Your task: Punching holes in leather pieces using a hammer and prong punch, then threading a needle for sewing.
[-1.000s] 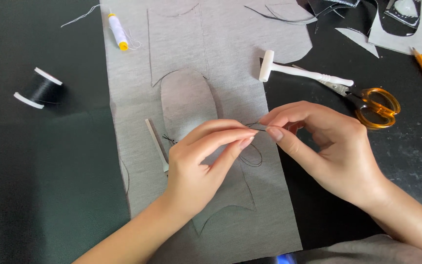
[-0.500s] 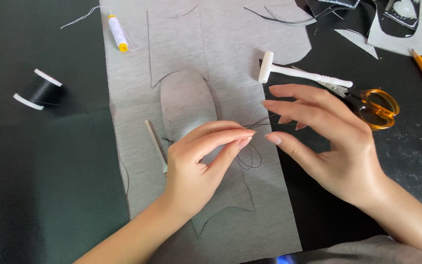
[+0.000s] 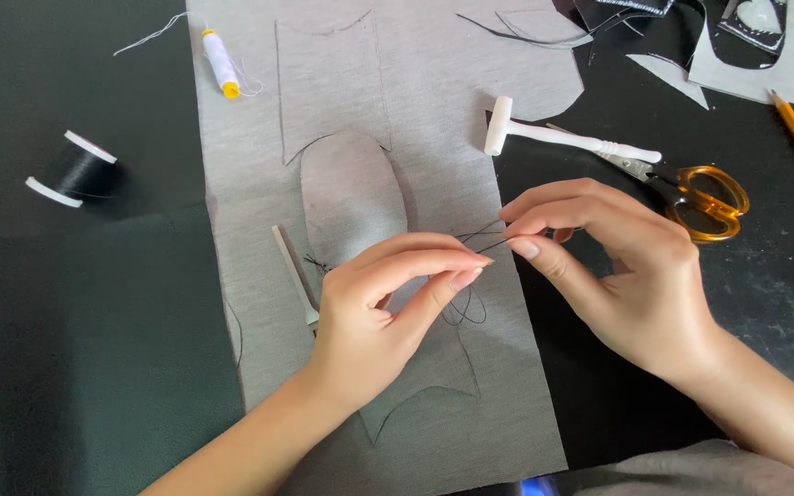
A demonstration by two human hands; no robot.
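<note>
change: our right hand [image 3: 631,276], spread open half a second ago, now pinches the black thread [image 3: 480,237] again | left hand [image 3: 388,303] fingers closed on it too | thread: taut over the grey felt [image 3: 397,92], left of the scissors [image 3: 700,193]

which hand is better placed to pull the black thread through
Right. The right hand already pinches the black thread at its fingertips with open space beside it; the left hand sits over the grey fabric.

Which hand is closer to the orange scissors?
Right. The right hand lies just beside the scissors; the left hand sits farther off, over the grey fabric.
</note>
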